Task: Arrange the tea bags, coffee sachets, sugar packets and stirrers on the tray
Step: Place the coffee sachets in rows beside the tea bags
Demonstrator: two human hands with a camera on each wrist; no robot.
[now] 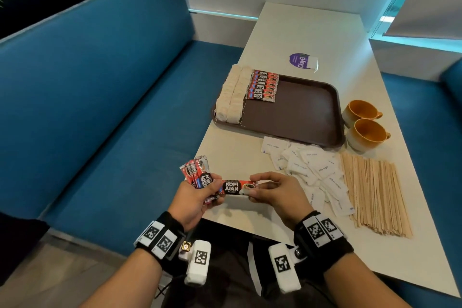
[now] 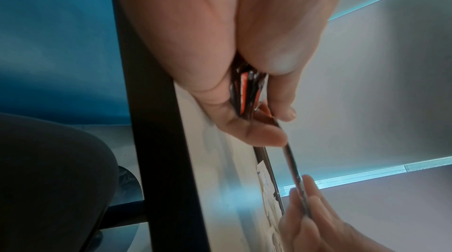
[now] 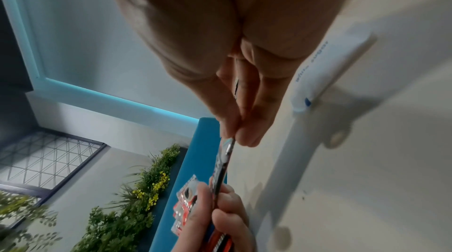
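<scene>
Coffee step, as I read it: my left hand (image 1: 197, 195) grips the spare sachets (image 1: 197, 174), my right hand (image 1: 272, 191) pinches one sachet (image 1: 235, 187) above the table's near edge; next, probably, the tray (image 1: 300, 110) row (image 1: 263, 85).

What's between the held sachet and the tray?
In the head view, only bare table lies between the sachet and the tray; sugar packets sit rightward.

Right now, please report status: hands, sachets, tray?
Left hand grips spare sachets. Right hand pinches one sachet, shared with left. Tray holds tea bags, a coffee row. Path clear.
</scene>
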